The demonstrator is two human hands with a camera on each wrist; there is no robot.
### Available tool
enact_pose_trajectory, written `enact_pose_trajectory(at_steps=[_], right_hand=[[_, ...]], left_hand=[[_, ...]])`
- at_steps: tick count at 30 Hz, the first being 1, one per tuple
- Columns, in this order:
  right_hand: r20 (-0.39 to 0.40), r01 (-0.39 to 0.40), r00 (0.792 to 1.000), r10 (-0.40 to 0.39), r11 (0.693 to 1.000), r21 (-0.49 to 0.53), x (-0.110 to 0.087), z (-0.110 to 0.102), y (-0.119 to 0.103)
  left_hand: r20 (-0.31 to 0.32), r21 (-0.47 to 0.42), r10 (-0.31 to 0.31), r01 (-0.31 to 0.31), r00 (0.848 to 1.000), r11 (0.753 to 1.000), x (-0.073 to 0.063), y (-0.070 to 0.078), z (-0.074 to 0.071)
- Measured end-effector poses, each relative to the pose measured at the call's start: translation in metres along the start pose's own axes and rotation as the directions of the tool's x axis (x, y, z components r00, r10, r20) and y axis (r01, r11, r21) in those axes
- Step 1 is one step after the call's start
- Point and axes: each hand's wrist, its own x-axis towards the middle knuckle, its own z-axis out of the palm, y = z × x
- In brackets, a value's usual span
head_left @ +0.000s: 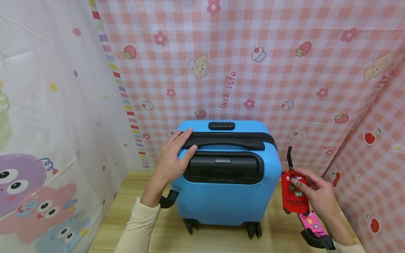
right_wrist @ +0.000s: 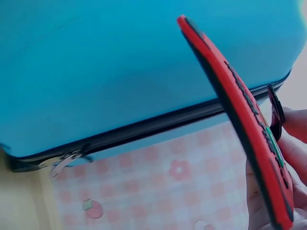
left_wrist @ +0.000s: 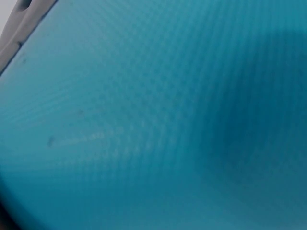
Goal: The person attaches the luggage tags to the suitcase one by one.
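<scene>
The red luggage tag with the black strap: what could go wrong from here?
The flat red luggage tag could drop, since only the right hand pinches it. The blue hard-shell suitcase might roll if the left hand pushes, because it stands on black wheels.

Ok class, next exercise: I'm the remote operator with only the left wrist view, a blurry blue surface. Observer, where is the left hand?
Observer: The left hand rests on top of the blue suitcase, at its left side.
Operator: And the right hand?
Observer: The right hand holds a red luggage tag.
Operator: Anything near that tag?
Observer: Yes, a pink tag, partly hidden in the head view.
</scene>
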Motion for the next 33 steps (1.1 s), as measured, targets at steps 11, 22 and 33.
enact_pose_trajectory(at_steps=[11,22,33], right_hand=[[0.023,0.108,0.994,-0.111,0.988,0.107,0.006,0.004,-0.033],[0.084,0.206,0.97,-0.23,0.952,0.225,0.014,0.007,-0.057],[0.134,0.206,0.959,-0.25,0.939,0.277,0.014,0.018,-0.08]], left_hand=[[0.008,0.0,-0.008,0.008,1.0,1.0,0.0,0.001,-0.001],[0.016,0.005,-0.016,0.016,1.0,1.0,0.0,0.001,0.0],[0.011,0.006,-0.012,0.012,1.0,1.0,0.0,0.001,0.0]])
